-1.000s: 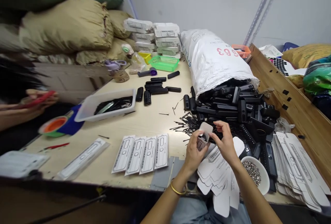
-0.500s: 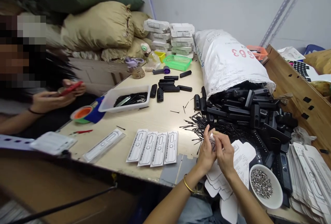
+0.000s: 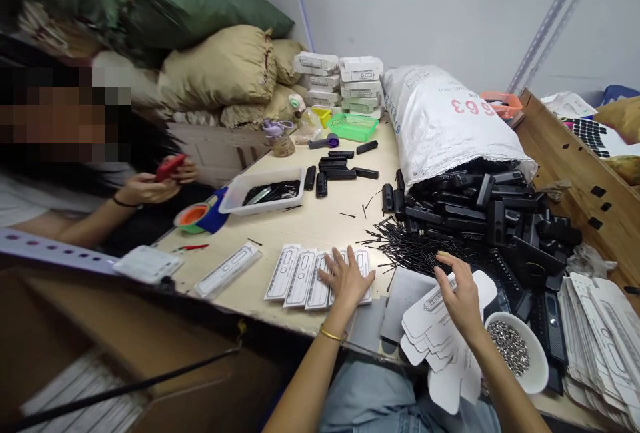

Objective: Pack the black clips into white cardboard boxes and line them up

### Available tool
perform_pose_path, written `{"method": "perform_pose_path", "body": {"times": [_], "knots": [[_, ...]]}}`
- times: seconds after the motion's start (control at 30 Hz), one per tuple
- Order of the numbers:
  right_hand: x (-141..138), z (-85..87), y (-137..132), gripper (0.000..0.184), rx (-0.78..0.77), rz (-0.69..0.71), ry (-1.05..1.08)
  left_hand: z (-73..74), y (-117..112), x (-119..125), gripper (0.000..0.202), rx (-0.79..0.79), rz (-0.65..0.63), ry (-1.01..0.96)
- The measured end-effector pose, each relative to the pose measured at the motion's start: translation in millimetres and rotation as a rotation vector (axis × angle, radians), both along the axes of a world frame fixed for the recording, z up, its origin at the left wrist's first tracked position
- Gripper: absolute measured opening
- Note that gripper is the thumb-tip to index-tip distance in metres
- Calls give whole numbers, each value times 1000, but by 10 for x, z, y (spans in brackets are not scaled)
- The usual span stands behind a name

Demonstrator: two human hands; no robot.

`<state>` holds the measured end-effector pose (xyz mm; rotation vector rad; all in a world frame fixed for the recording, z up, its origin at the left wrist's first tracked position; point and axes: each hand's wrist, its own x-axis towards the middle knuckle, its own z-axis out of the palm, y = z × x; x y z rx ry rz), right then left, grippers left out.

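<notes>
Two open hands, left hand [image 3: 347, 277] flat on printed cards [image 3: 305, 271], right hand [image 3: 463, 296] empty

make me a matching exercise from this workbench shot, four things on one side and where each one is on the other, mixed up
Things:
1. left hand
2. right hand
3. white bowl of small metal parts
4. green basket

Places:
A. at the far end of the table, beside the stacked white packs
B. flat on the row of printed cards
C. near the table's front edge, right of the right hand
D. over the stack of white die-cut blanks

Pairs: 1-B, 2-D, 3-C, 4-A
</notes>
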<state>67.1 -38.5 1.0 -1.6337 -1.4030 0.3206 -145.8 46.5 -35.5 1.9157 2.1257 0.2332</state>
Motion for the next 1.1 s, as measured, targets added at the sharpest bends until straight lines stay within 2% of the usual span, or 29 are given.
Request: {"method": "perform_pose_path", "body": {"times": [0.07, 0.13, 0.3, 0.43, 0.5, 0.57, 0.6, 0.67, 0.73, 0.77, 0.83, 0.93, 1.0, 1.1], "knots": [[91, -25, -23, 26, -38, 28, -21, -89, -15, -152, 86, -85, -14, 63], [193, -75, -54, 24, -64, 50, -39, -110, -39, -278, 85, -131, -90, 92], [566, -121, -244, 23, -90, -34, -129, 6, -54, -652, 80, -254, -295, 131], [738, -87, -492, 24, -181, -137, -172, 11, 19, -813, 77, -260, -247, 190], [727, -110, -565, 21, -236, -180, -249, 5, 40, -707, 73, -190, -182, 187], [694, -148, -581, 17, -317, -168, -328, 33, -5, -449, 68, -63, -191, 99], [686, -161, -575, 19, -354, -146, -346, 60, -63, -273, 66, -6, -254, 13], [711, -160, -563, 23, -396, -79, -322, 130, -249, 123, 64, -4, -534, -236], [796, -136, -587, 26, -386, -23, -256, 201, -502, 503, 63, -185, -804, -416], [853, -127, -620, 27, -377, -21, -232, 231, -638, 662, 65, -281, -856, -442], [965, -144, -721, 26, -389, -97, -232, 280, -886, 891, 69, -374, -808, -414], [1056, -283, -880, 25, -531, -175, -273, 329, -1094, 1020, 63, -398, -732, -374], [1055, -417, -938, 31, -634, -178, -292, 348, -1057, 1023, 56, -389, -765, -404], [1024, -578, -958, 35, -667, -206, -292, 370, -694, 1054, 37, -276, -829, -462]]}}
